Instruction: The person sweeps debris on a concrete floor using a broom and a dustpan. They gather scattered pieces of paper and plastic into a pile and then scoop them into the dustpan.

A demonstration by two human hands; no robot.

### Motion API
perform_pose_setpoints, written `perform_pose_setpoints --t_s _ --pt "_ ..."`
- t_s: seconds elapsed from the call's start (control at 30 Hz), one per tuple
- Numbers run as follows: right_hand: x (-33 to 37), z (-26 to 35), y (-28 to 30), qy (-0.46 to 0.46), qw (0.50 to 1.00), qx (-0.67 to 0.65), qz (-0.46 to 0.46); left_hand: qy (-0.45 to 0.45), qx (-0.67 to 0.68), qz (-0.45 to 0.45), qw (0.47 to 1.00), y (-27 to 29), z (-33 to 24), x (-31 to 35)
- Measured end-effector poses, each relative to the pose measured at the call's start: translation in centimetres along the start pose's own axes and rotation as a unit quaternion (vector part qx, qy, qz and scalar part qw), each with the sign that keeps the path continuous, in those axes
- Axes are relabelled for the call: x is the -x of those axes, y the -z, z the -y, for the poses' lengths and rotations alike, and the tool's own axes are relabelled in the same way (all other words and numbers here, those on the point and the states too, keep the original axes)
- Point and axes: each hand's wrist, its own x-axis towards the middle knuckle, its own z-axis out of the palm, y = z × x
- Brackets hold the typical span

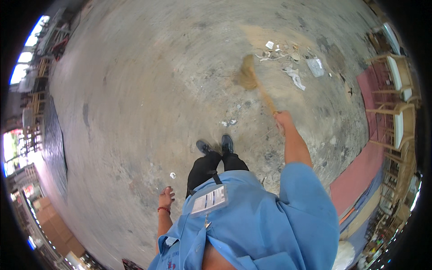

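Note:
My right hand (282, 120) is closed around the handle of a straw broom (248, 74), held out ahead of me. The broom's head is blurred and lies left of a patch of litter. In that litter are a crumpled white scrap (295, 78), a clear plastic piece (315, 67), a thin white strip (272, 58) and small paper bits (269, 45). My left hand (166, 198), with a red bead bracelet at the wrist, hangs at my side. Its fingers are loosely bent and a little apart, with nothing in them.
Small white scraps (228, 122) lie ahead of my shoes, and another scrap (173, 175) near my left hand. Wooden chairs (400, 119) line the right side beside a reddish mat (360, 173). Cardboard boxes (56, 225) and a dark sheet (55, 148) are at left.

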Motion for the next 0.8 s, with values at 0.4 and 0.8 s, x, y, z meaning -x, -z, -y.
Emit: perform_pose_setpoints --t_s 0.4,0.8 --pt "11.1 -1.7 1.3 0.020 0.979 -0.205 0.015 -0.053 -0.171 0.167 0.970 -1.3 -15.1 -15.4" --pt "6.4 -8.5 1.4 -0.017 0.979 -0.131 0.155 -0.253 -0.180 0.126 0.942 -15.8 -37.6 -8.9"
